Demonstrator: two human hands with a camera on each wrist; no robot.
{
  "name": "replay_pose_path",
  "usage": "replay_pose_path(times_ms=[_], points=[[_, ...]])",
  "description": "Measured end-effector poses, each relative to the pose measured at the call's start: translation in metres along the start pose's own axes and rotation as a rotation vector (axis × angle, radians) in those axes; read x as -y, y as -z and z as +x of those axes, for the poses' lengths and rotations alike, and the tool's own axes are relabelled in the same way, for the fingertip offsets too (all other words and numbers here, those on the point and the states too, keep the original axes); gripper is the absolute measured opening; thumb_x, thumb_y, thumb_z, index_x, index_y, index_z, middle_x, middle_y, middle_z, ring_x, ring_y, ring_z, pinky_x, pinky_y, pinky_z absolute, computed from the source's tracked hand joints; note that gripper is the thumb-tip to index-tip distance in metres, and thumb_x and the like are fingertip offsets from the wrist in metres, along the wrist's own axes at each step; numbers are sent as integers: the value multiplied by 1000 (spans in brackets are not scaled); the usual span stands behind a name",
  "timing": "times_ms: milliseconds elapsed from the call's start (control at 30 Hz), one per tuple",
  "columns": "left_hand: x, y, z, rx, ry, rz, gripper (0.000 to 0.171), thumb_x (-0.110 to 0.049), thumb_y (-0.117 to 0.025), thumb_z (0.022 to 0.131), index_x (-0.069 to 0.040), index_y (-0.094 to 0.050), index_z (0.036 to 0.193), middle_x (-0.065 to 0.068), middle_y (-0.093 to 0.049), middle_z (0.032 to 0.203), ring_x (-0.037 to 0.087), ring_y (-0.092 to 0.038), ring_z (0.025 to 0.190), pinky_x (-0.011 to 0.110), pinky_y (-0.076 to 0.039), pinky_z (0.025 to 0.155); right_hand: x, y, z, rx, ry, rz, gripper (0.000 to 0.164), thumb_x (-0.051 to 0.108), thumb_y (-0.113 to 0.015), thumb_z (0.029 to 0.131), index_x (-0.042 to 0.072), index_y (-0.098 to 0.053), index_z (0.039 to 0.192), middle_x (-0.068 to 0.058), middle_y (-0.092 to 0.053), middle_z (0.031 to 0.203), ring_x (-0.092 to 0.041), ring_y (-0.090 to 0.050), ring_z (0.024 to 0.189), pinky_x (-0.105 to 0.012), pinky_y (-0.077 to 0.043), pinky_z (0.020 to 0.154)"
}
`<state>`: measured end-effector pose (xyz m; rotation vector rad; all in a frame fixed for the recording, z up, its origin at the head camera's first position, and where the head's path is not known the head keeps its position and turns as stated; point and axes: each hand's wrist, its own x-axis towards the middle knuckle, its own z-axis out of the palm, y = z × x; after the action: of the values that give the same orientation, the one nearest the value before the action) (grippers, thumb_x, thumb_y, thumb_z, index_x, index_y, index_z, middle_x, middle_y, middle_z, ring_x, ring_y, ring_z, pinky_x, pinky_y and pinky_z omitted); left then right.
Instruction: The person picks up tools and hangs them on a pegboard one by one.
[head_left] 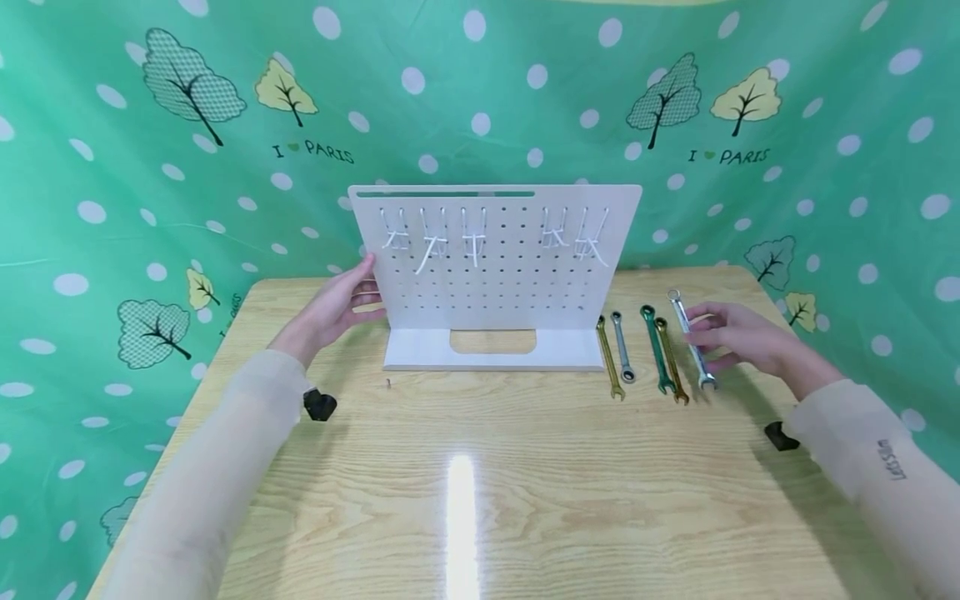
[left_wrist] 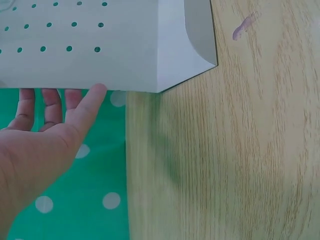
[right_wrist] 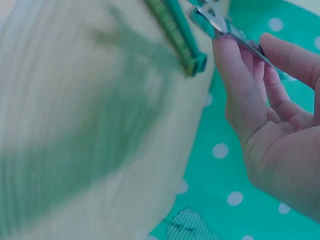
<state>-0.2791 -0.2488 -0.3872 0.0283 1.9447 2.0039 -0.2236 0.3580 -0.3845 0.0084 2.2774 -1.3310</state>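
My left hand (head_left: 339,302) grips the left edge of a white pegboard (head_left: 487,292), thumb at the front and fingers behind, as the left wrist view also shows. The pegboard stands upright on its base and carries several white hooks (head_left: 474,235) in its upper rows. To its right, my right hand (head_left: 735,335) pinches a silver wrench (head_left: 690,333) between thumb and fingers. In the right wrist view the wrench (right_wrist: 245,40) is tilted and blurred. Just left of that hand lie a green wrench (head_left: 657,350) and a gold-coloured wrench (head_left: 671,360), side by side.
Another gold-coloured wrench (head_left: 609,358) and a small silver-grey wrench (head_left: 622,346) lie by the pegboard's right side. A wooden table (head_left: 555,483) bears everything. Behind it hangs a green dotted cloth (head_left: 480,83). A small purplish mark (left_wrist: 244,27) shows near the pegboard's base.
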Motion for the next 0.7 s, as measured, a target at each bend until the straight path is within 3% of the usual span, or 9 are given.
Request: replay_pose_path(times_ms=[200, 467, 700], points=[[2, 2, 0, -5, -8, -6, 73, -62, -50, 99, -10, -41, 149, 16, -48, 138, 35, -45, 130, 57, -37, 115, 17, -10, 1, 65, 29, 59, 65, 19, -65, 102, -3, -29, 150, -27, -44, 137, -25, -63, 98, -47, -62, 80], [6, 3, 1, -6, -12, 11, 71, -63, -49, 99, -11, -43, 146, 18, -47, 138, 37, -46, 129, 56, -42, 111, 35, -28, 6, 144, 65, 175, 55, 12, -62, 102, -4, -32, 145, -14, -54, 118, -21, -63, 95, -49, -60, 87], [4, 3, 0, -6, -26, 31, 72, -64, -50, 99, -11, -43, 147, 18, -47, 138, 37, -46, 128, 57, -42, 111, 51, -42, 6, 200, 105, 224, 51, 8, -61, 102, -5, -32, 142, -15, -51, 121, -21, -62, 98, -49, -61, 86]])
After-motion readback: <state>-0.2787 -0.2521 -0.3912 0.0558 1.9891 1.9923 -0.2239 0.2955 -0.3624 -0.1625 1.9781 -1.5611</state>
